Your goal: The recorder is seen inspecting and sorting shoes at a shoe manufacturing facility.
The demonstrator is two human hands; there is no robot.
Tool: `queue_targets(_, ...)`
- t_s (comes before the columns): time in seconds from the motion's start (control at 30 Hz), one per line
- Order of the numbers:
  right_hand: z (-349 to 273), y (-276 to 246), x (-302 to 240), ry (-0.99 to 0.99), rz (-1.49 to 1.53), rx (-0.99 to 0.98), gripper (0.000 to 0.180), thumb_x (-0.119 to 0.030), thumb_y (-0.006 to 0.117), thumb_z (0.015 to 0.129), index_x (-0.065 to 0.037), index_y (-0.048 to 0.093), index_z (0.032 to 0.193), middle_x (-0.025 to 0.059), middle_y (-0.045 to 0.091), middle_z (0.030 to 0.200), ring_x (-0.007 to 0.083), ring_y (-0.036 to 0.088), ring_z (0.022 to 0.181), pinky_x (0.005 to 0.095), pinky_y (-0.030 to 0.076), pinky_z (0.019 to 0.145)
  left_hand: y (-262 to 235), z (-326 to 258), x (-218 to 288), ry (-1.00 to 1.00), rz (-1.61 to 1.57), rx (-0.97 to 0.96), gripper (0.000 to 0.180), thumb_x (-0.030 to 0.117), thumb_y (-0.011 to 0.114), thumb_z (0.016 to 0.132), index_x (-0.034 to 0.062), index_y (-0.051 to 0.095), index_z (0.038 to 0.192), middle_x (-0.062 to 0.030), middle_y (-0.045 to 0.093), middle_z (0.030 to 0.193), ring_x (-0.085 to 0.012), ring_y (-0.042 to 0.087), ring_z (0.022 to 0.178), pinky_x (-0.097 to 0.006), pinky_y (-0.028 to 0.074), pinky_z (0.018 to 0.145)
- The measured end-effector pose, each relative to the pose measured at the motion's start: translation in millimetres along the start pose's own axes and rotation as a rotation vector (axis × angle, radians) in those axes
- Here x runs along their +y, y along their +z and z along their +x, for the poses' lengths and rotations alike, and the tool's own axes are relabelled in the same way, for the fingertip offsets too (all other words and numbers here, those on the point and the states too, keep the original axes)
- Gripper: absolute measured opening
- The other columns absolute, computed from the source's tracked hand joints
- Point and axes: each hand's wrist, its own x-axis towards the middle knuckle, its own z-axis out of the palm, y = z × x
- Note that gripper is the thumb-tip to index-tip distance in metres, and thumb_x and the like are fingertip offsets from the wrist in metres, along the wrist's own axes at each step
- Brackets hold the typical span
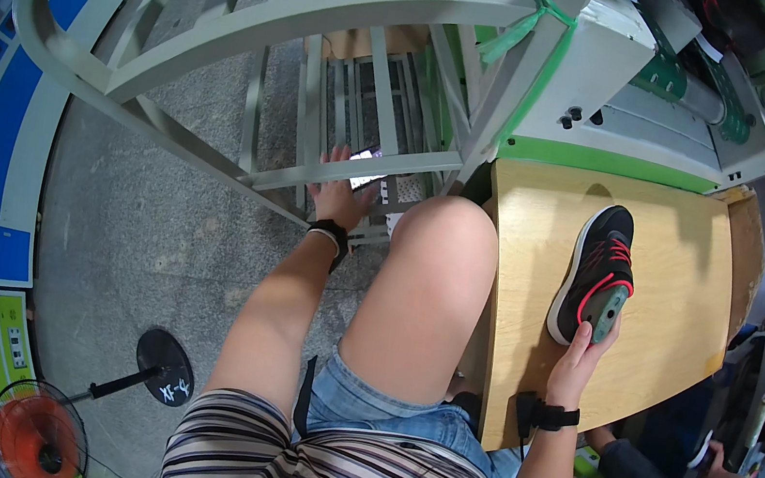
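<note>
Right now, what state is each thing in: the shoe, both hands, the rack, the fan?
Black shoe: lying on the wooden table, red laces up, heel toward the person.
Right hand: gripping the shoe's heel.
Left hand: reaching into the grey metal rack, fingers spread; whether it holds anything is unclear.
Floor fan: standing; running or not, cannot tell.

A grey concrete floor [148, 235] spreads below a pale metal frame rack [337, 8]. A wooden table [689, 282] stands at the right, with a grey and green machine [616, 106] behind it. A red floor fan [37, 435] stands at the lower left, its round black base [164, 365] nearby.
</note>
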Motion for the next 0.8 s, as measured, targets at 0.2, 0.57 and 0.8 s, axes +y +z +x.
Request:
queue_targets(0.2,0.9,-1.7,1.9,-0.006,0.014,-0.014,0.056,-0.024,0.044,0.103,-0.001,0.021,0.149,0.0188,0.032,0.147,0.0287,0.034,0.135,0.0372,0.026,0.112,-10.7,13.9,10.3,-0.021,-0.032,-0.108,0.087,0.040,0.071,0.083,0.0135,0.026,0.152,-0.0060,0.030,0.156,-0.0272,0.020,0.147,-0.057,0.015,0.116)
queue_targets(0.57,-0.5,-3.5,0.5,0.001,-0.020,-0.035,0.059,-0.032,0.043,0.104,-0.001,0.021,0.149,0.0194,0.032,0.149,0.0297,0.031,0.138,0.0377,0.024,0.113,-20.3,8.4,20.3,-0.041,-0.045,-0.125,0.096,0.038,0.076,0.078,0.0174,0.021,0.154,-0.0089,0.028,0.157,-0.0311,0.017,0.148,-0.060,0.017,0.115)
queue_targets(0.8,0.0,-2.4,2.0,-0.023,0.038,-0.043,0.058,-0.030,0.043,0.104,-0.002,0.021,0.149,0.0194,0.032,0.149,0.0300,0.031,0.138,0.0377,0.024,0.114,-28.5,-65.8,13.8,0.086,-0.179,-0.009,0.095,0.028,0.074,0.079,0.0135,0.018,0.153,-0.0179,0.015,0.159,-0.0358,0.009,0.149,-0.065,0.011,0.113)
